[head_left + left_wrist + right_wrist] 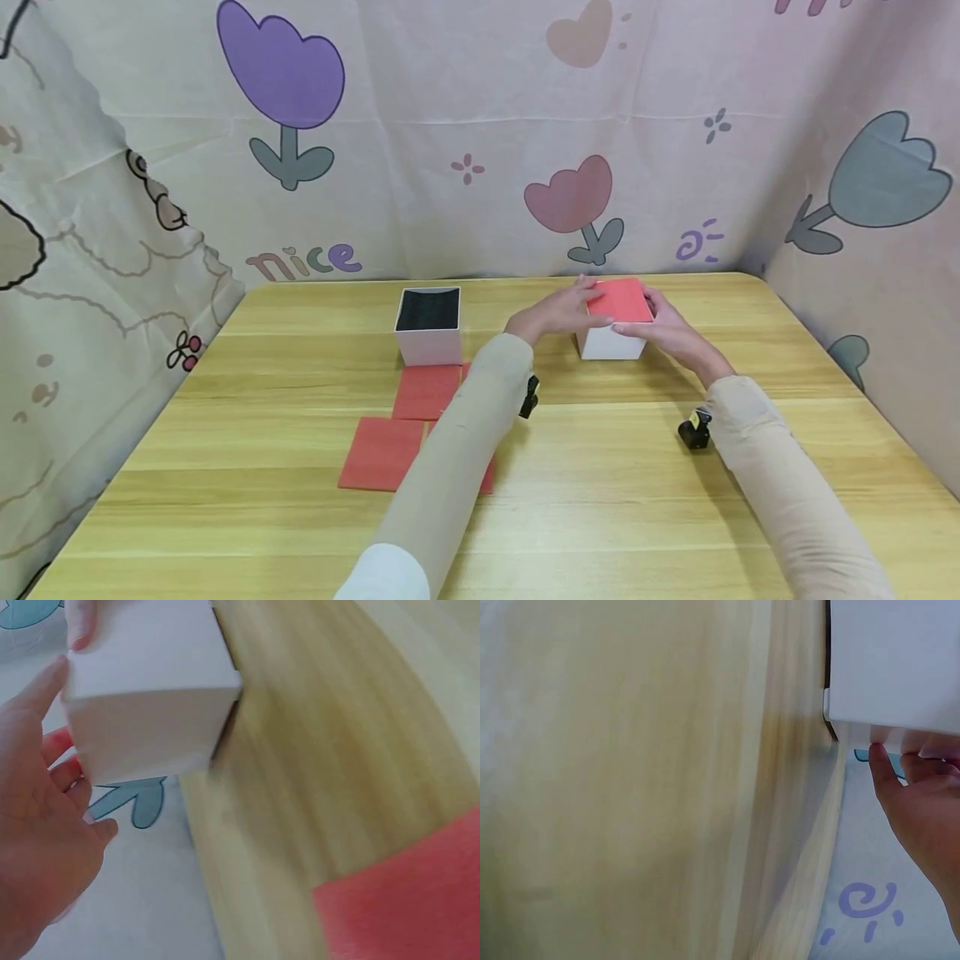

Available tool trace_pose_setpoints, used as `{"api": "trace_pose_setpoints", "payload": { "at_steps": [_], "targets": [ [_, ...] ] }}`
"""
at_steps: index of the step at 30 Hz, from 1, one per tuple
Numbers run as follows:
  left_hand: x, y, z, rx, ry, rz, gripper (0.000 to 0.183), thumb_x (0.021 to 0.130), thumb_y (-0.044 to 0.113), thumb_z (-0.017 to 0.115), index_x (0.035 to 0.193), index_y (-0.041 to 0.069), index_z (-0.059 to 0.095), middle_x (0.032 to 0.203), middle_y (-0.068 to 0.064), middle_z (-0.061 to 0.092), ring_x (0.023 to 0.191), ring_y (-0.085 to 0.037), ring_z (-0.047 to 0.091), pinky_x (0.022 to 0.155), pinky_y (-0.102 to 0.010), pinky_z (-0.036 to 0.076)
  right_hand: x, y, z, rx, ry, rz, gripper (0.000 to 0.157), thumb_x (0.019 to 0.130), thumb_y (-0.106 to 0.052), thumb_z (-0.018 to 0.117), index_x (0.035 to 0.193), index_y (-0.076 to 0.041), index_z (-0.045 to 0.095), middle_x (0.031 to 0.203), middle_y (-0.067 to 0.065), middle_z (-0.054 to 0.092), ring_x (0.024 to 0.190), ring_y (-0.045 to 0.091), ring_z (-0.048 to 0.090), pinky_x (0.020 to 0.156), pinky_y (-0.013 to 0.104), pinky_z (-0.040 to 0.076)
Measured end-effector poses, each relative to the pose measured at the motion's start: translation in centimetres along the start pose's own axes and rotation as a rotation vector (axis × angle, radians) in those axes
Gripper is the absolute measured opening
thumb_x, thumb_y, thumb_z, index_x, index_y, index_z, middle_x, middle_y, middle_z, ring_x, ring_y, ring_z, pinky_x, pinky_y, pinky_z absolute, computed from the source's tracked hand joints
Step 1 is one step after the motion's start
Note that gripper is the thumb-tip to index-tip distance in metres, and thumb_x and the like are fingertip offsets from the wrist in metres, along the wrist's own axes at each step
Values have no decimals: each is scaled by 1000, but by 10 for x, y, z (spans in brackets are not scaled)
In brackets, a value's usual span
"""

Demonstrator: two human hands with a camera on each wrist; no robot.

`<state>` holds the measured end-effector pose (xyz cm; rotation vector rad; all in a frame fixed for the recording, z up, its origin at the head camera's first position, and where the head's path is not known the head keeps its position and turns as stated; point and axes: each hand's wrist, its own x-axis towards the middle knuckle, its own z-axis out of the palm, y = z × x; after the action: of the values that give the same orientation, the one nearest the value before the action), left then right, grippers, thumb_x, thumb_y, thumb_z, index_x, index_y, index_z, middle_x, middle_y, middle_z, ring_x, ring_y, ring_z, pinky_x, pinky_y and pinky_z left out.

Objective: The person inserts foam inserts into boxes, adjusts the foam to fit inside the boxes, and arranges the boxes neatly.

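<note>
Leftmost on the wooden bench (225, 517), inward from its left edge, lies a flat red paper square (381, 454); a second red paper square (426, 392) lies farther back. The left sleeve (457, 442) hides more red pieces, so I cannot count them. Just behind stands an open white square box with a black interior (431, 347), near the far edge, its mouth up so that its inside stays reachable.

Right of it, the left hand (551, 315) spreads over a red square top (624, 302), fingers loosely extended, thumb along the near side, apparently levelling or pressing it rather than clasping. That top covers a white cube-shaped box (611, 344) near the far edge, towards the far right corner. The right hand (667, 332) grips this box's right side, thumb across the front, probably to steady it against the other hand's touch.
</note>
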<state>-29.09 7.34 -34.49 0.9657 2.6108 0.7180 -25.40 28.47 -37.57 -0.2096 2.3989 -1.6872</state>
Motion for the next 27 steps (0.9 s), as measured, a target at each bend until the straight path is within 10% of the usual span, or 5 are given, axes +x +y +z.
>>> {"api": "trace_pose_setpoints", "payload": {
  "at_steps": [10, 27],
  "targets": [
    [10, 33, 7, 294, -53, 247, 65, 97, 41, 56, 150, 9, 35, 158, -3, 22, 145, -16, 15, 114, -23, 9, 1, 6, -3, -36, -3, -55, 87, 91, -8, 61, 152, 3, 0, 155, 25, 11, 139, 35, 19, 113, 49, 20],
    [11, 39, 19, 422, -2, 173, 70, 98, 54, 44, 152, 13, 30, 156, -2, 28, 144, -15, 18, 116, -35, 13, 1, 5, -1, -50, 2, -53, 85, 91, -8, 60, 152, 1, 1, 154, 25, 13, 136, 35, 25, 111, 47, 24]
  ]
}}
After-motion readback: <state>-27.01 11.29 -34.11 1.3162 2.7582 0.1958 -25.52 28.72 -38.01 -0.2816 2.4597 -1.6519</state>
